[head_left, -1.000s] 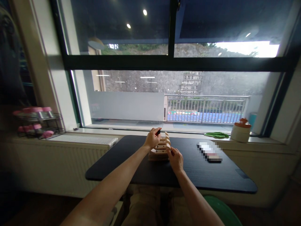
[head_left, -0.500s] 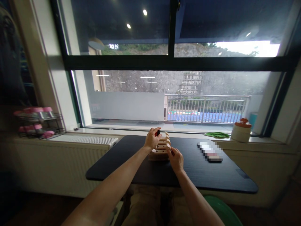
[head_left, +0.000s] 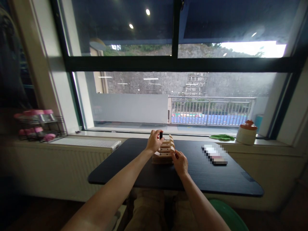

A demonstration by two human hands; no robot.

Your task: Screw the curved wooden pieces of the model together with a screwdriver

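Observation:
A small wooden frame with several pale slats and dark holes (head_left: 165, 154) stands on the dark table (head_left: 115, 166). My left hand (head_left: 154, 141) is closed around the black and red handle of a screwdriver (head_left: 161, 135). Its thin shaft points down to the left part of the frame; the tip is too small to make out. My right hand (head_left: 180, 162) pinches the near end of a notched wooden strip (head_left: 171, 143) along the frame's right side. The right fingertips partly cover that end.
A phone-like flat object (head_left: 215, 155), pixelated, lies on the table's right. On the windowsill are a green cloth (head_left: 221, 137) and a white jar with an orange lid (head_left: 246, 133). A radiator (head_left: 72, 166) and a wire rack of pink-lidded jars (head_left: 39, 123) stand left. A green stool (head_left: 226, 215) shows below.
My left hand has shifted slightly left, and the screwdriver handle stands more upright with more of its black side showing. My right hand and the wooden frame stay in place.

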